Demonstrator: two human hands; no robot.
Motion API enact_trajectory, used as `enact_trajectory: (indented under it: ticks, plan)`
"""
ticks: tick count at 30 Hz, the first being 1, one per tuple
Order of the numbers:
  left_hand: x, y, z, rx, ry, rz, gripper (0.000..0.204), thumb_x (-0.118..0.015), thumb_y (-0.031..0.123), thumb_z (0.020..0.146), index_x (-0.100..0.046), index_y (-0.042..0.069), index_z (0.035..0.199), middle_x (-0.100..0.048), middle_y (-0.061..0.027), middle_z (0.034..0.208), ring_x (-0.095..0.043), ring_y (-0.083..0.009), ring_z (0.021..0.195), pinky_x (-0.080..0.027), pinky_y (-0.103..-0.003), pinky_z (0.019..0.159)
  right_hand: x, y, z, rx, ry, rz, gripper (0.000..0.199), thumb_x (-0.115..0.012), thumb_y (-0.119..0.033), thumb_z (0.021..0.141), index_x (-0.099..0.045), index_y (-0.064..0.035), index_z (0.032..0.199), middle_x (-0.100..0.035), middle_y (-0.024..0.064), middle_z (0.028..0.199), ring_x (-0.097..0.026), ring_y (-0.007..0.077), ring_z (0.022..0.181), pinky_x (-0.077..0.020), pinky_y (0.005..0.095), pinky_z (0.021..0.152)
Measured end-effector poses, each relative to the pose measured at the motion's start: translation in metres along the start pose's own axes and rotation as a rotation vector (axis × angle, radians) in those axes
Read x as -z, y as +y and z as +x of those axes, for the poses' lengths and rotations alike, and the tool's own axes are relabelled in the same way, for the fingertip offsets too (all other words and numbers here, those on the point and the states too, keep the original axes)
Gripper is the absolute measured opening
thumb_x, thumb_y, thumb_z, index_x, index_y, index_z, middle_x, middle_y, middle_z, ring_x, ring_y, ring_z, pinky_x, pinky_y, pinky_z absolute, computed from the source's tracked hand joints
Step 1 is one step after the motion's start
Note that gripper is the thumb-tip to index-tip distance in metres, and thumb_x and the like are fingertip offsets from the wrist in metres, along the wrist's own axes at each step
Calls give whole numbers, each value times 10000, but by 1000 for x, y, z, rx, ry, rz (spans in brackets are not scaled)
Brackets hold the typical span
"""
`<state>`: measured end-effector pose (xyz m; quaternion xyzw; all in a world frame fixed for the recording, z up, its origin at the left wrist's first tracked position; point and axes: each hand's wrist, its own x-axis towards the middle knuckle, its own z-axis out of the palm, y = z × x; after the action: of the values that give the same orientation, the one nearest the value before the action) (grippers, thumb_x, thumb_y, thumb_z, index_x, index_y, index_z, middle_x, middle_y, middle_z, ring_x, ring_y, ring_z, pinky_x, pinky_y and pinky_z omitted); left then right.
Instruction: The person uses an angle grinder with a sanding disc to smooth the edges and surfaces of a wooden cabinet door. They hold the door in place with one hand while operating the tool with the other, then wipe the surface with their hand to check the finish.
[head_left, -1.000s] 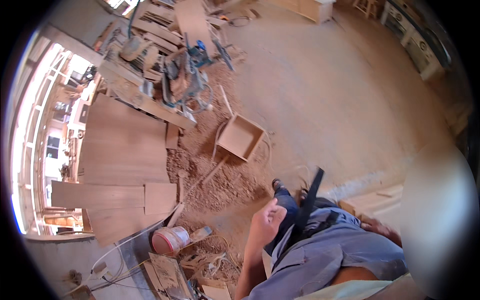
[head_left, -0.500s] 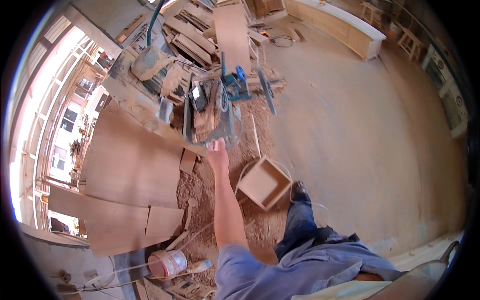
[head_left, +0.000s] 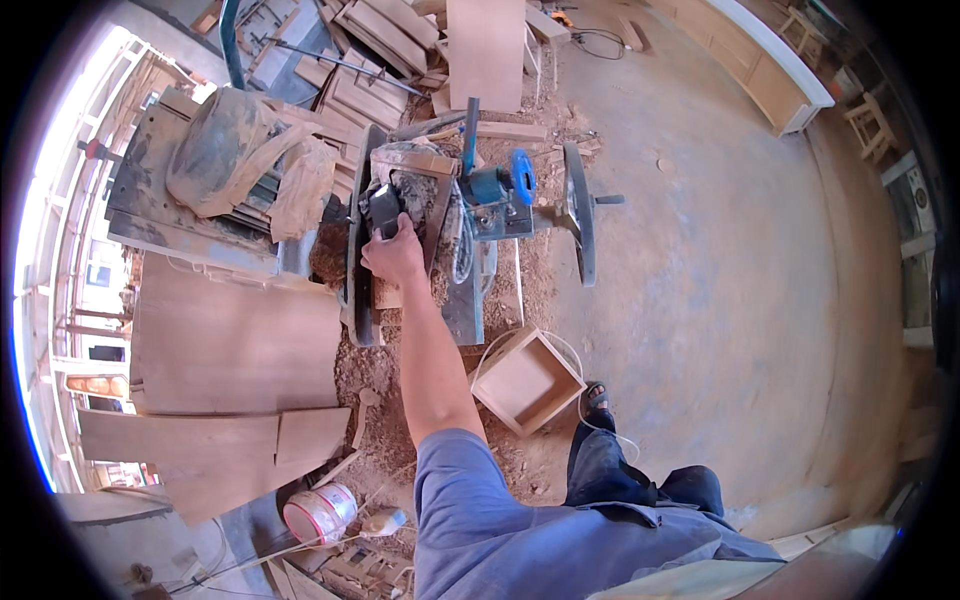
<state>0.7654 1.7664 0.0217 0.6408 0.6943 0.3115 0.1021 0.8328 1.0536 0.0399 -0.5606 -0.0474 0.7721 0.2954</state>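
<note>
My left hand (head_left: 396, 252) reaches onto a blue and grey woodworking machine (head_left: 490, 190) with a handwheel. Its fingers close on the near end of a small black boxy object (head_left: 383, 208), whose exact kind I cannot make out. The object rests on the dusty machine top, beside a wooden strip (head_left: 436, 215). A blue knob (head_left: 522, 177) sits to the right of the hand. My right hand is out of sight.
An open wooden box (head_left: 528, 382) stands on the shavings near my foot. Large boards (head_left: 235, 340) lie at left, with a red and white bucket (head_left: 320, 513) below them. A dusty motor housing (head_left: 215, 150) stands behind, and planks (head_left: 370, 60) are heaped at the back.
My left hand has moved forward from the near edge of the machine onto the black object. The view has come closer to the machine.
</note>
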Motion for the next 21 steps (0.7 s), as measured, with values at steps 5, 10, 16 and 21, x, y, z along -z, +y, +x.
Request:
enact_trajectory:
  ticks: [5,10,16,21]
  plan:
    - [-1,-2,-3,51,66,-142,716,-851,505,716,-731,-4,1206,-599,-225,1231,-531,-408,1222,-475,-489,1036,17,-34,11,-33,-56,-18,343,-656,-254,965,-705,46,1124,-713,42,986,-621,132,871,-508,300,775]
    - [9,1,-24,71,117,-93,843,-827,510,726,-625,-27,1343,-570,-263,1266,-523,-422,1235,-464,-492,1045,52,-53,-3,-80,-139,-44,331,-675,-229,953,-709,54,1122,-723,42,995,-626,129,874,-511,295,773]
    - [12,17,-18,252,-96,19,890,-737,598,763,-598,-73,1331,-584,-267,1250,-542,-400,1234,-480,-496,1021,119,-67,-41,-132,-277,-18,319,-698,-199,938,-714,63,1120,-735,42,1006,-634,126,877,-514,288,772]
    - [22,32,3,372,-221,105,849,-690,675,746,-712,-81,1132,-627,-258,1194,-618,-396,1161,-518,-500,978,181,-106,-49,-158,-380,-45,311,-717,-174,926,-718,71,1118,-745,42,1015,-640,124,880,-517,282,770]
